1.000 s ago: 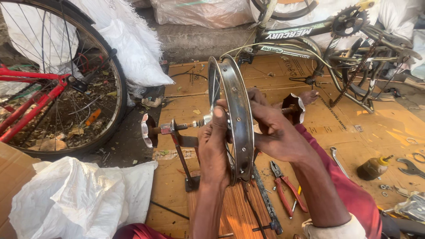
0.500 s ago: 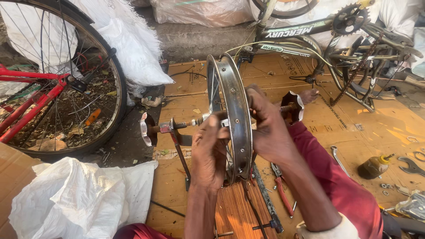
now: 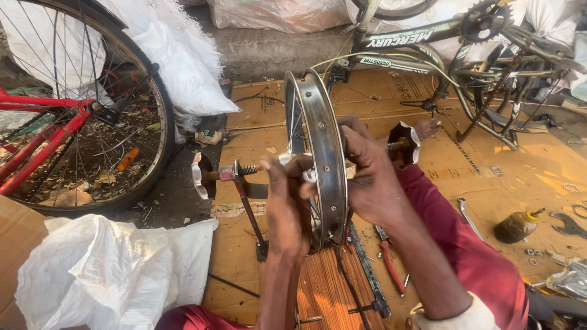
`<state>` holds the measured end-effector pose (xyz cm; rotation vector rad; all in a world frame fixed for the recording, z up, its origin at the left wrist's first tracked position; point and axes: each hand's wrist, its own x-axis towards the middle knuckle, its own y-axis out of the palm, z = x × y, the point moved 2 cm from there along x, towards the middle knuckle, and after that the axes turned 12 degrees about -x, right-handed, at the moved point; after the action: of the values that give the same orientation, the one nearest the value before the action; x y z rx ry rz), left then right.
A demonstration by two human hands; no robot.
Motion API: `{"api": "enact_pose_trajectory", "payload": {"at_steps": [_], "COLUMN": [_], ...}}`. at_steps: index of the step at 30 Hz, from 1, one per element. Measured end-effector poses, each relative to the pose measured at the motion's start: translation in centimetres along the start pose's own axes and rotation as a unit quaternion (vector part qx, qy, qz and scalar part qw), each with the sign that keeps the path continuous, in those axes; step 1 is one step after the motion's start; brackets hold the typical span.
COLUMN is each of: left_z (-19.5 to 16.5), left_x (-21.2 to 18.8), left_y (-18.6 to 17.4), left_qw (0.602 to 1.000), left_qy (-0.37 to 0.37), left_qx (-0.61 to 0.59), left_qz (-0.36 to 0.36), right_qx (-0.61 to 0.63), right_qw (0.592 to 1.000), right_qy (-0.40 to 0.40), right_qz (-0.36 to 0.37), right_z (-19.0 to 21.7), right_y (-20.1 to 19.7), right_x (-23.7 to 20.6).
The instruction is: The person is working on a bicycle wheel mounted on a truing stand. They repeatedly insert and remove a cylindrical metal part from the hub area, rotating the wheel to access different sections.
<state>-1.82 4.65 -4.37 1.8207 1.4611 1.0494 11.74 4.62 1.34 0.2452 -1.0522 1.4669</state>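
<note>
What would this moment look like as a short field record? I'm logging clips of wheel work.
setting: cardboard-covered floor
left hand: on the near side of the wheel rim
right hand: on the rim's far side
rim: upright, edge-on, in a truing stand
nearby tools: red-handled pliers, spanner, small oil bottle
left of scene: red bicycle's wheel, white sacks
</note>
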Motion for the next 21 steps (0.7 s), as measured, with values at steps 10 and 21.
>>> {"api": "enact_pose_trajectory", "payload": {"at_steps": [10,21], "left_z": [0.7,1.5], "left_x": [0.3,0.9], "left_y": [0.7,0.1], "left_qw": [0.998,0.997], "left_qy": [0.032,0.055], "left_qx": [0.003,0.054], "left_qz": [0.050,0.019], "right_qx": [0.119,0.066], "right_qw": [0.984,0.992], "right_qy": [0.071,-0.032], "right_qz": [0.110,0.103], "right_z": [-0.3,0.8], "right_y": [-1.3,-1.0], "right_x": [0.0,0.6]}}
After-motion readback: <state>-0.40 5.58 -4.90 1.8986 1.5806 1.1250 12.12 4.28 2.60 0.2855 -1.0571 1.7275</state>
